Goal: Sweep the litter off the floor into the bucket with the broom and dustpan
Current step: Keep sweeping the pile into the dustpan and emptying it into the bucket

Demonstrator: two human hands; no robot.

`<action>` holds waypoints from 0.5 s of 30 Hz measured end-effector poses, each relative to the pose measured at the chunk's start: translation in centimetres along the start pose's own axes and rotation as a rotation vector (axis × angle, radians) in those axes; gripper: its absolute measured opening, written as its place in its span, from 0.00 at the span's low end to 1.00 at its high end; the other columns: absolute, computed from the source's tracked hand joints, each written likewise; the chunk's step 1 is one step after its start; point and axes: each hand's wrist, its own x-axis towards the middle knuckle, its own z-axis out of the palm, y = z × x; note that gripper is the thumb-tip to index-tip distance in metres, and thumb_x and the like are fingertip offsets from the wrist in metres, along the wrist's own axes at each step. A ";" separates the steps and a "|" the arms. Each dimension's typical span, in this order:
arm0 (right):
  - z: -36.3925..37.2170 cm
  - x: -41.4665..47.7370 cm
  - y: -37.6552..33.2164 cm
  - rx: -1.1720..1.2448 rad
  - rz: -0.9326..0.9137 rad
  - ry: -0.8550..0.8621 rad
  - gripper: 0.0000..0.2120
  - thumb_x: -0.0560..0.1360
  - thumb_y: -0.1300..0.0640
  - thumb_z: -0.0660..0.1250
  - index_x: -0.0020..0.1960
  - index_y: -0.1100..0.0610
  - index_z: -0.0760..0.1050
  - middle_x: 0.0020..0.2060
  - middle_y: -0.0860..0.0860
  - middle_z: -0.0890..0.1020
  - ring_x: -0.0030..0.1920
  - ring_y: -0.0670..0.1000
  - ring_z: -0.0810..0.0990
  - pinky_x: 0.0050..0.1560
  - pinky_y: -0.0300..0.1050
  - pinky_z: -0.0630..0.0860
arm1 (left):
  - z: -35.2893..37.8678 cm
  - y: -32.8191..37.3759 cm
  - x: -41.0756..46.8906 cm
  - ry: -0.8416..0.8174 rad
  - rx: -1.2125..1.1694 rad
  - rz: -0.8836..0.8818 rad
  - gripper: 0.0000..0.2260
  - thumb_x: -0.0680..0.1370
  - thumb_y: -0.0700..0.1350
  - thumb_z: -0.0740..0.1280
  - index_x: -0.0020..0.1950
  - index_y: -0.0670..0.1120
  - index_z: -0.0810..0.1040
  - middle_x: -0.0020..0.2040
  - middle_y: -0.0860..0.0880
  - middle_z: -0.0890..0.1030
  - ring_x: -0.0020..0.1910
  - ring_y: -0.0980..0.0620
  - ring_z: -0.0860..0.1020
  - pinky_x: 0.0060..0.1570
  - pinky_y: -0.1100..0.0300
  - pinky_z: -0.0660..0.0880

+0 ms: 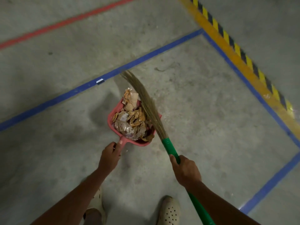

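Head view | dustpan (113, 118) centre frame heaped with litter (131, 119) | left hand (110, 154) grips its handle, right hand (185, 170) wraps broom (170, 148) | bucket unseen, emptying remains

From the head camera I see the left hand (110, 154) gripping the handle of the pink dustpan (110, 123), which is heaped with brown litter (131, 118). The right hand (186, 171) grips the broom (146, 103) by its green handle, and the bristles lie across the pan's right side. Blue tape (65, 95) crosses the concrete floor (203, 111) beyond.
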 end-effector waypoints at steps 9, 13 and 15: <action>-11.4 -10.8 -4.6 -0.018 -0.075 0.010 0.21 0.82 0.34 0.53 0.46 0.50 0.72 0.36 0.48 0.79 0.32 0.45 0.77 0.30 0.37 0.73 | -9.3 11.1 -8.9 0.039 -0.120 -0.028 0.20 0.83 0.55 0.61 0.38 0.42 0.73 0.31 0.46 0.75 0.31 0.49 0.75 0.31 0.56 0.71; -16.9 -18.7 -6.8 -0.030 -0.122 0.036 0.21 0.82 0.35 0.53 0.47 0.50 0.72 0.37 0.48 0.79 0.33 0.46 0.78 0.30 0.38 0.72 | -14.6 17.0 -15.4 0.074 -0.174 -0.053 0.22 0.82 0.56 0.62 0.39 0.40 0.73 0.31 0.47 0.74 0.31 0.50 0.73 0.33 0.55 0.70; -18.6 -22.2 -7.8 -0.019 -0.153 0.044 0.21 0.82 0.35 0.53 0.47 0.50 0.72 0.37 0.48 0.79 0.33 0.46 0.79 0.31 0.39 0.76 | -17.1 19.6 -18.8 0.115 -0.221 -0.046 0.22 0.82 0.57 0.63 0.38 0.41 0.72 0.31 0.48 0.73 0.30 0.51 0.72 0.32 0.55 0.69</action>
